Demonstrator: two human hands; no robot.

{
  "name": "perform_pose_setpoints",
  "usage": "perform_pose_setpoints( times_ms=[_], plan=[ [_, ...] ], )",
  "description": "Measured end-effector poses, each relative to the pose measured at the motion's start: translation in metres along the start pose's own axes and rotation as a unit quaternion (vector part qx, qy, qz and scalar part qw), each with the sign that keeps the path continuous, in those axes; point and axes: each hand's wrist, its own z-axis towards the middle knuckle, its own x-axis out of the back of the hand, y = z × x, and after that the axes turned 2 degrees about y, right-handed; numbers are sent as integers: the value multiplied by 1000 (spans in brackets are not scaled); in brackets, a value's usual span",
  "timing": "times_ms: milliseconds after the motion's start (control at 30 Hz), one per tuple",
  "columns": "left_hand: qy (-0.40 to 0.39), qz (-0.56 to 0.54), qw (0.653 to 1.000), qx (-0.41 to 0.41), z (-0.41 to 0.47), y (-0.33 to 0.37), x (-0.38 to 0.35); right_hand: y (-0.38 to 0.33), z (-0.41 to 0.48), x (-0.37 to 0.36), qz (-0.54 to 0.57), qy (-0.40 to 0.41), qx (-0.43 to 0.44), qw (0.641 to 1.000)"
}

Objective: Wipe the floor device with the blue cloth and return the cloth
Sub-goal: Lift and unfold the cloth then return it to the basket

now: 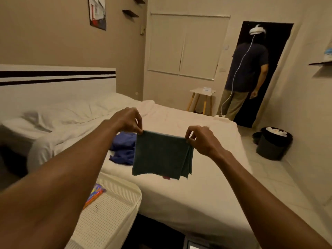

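Frame centre: left hand [128, 121] and right hand [201, 139] each pinch a top corner of the folded dark cloth [161, 155]. It hangs above the white bed [206, 177]. No readable writing.

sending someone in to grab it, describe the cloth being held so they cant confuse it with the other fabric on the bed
Start at the white bed filling the middle of the room. Above it, the left hand and right hand each pinch a top corner of a folded cloth that hangs flat in the air. It is dark teal and squared off, unlike the brighter blue garment lying crumpled on the sheet just left of it.
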Motion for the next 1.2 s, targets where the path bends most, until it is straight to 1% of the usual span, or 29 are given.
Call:
perform_pose_setpoints(
  times_ms=[133,300,400,500,600,733,800,900,967,1033,1100,1200],
  plan=[
    [37,57,997,32,-3,-46,-11,-33,14,-35,10,-9,20,1000],
    [3,114,992,57,-20,-103,-17,-67,14,-86,54,-48,25,997],
    [7,148,986,74,-36,-126,-17,-94,9,-108,67,-73,32,995],
    [-7,168,981,99,-57,-151,-20,-117,-1,-134,97,-107,37,989],
    [-58,171,976,122,-78,-175,-24,-138,-16,-158,116,-164,49,978],
    [-180,151,958,163,-99,-203,-25,-161,-38,-185,141,-288,55,946],
    [-219,122,951,183,-99,-215,-25,-164,-43,-196,162,-306,50,937],
    [-269,90,937,202,-89,-227,-42,-152,-43,-215,200,-316,-6,928],
    [-288,77,934,197,-80,-235,-70,-142,-44,-234,183,-332,-29,925],
    [-272,78,941,184,-73,-243,-108,-133,-44,-257,108,-330,-9,938],
    [-238,84,952,171,-68,-245,-151,-123,-46,-279,22,-318,26,948],
    [-163,103,970,148,-62,-250,-200,-110,-46,-300,-45,-309,60,948]
  ],
)
